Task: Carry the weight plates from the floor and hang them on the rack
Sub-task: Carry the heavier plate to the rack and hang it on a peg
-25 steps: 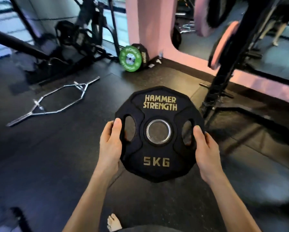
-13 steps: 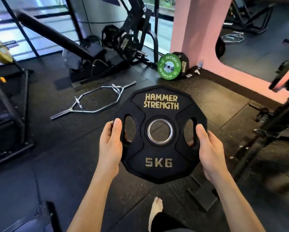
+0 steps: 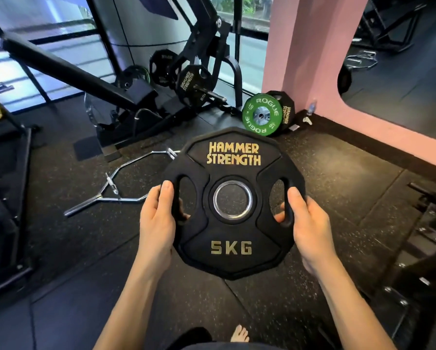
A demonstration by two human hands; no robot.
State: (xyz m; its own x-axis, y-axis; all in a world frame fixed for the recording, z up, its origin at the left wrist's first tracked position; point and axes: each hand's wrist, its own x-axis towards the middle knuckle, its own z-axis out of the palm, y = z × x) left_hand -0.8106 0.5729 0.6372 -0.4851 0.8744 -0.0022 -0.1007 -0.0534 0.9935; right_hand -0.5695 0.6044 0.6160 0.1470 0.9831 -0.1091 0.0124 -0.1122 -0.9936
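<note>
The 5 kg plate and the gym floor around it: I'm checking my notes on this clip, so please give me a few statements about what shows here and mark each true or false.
1. Both hands hold the Hammer Strength 5 kg plate, the left hand on one side and the right hand on the other. True.
2. The plate already hangs on a rack peg. False: it is carried in the air above the floor.
3. A green Rogue plate leans by the pink wall. True.
4. The green plate lies flat on the floor. False: it stands on its edge.
5. A chrome hex bar lies on the floor behind the held plate. True.
</note>
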